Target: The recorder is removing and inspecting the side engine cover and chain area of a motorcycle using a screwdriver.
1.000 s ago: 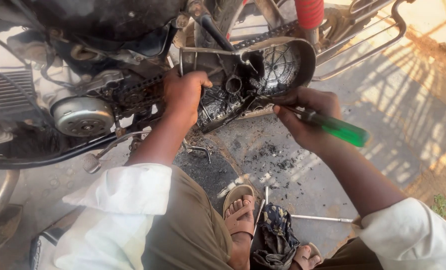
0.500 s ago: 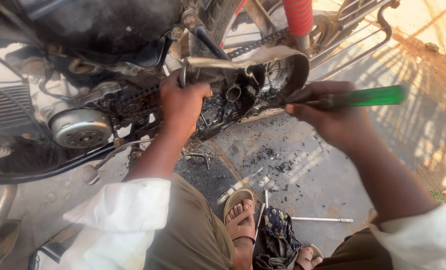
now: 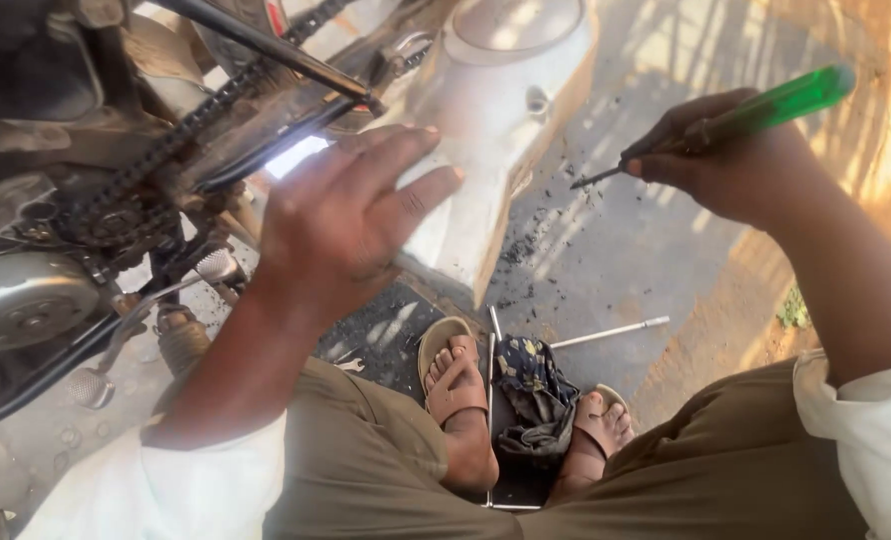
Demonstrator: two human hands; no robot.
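Left hand [image 3: 341,225] rests on a grey engine cover [image 3: 506,130]; right hand [image 3: 731,165] grips a green-handled screwdriver [image 3: 756,115].

Single view, head-worn: looks steeply down and forward from above the squatting person's lap, close on both hands, facing the motorcycle [image 3: 116,200] at left and the ground [image 3: 646,230] ahead. No second view.
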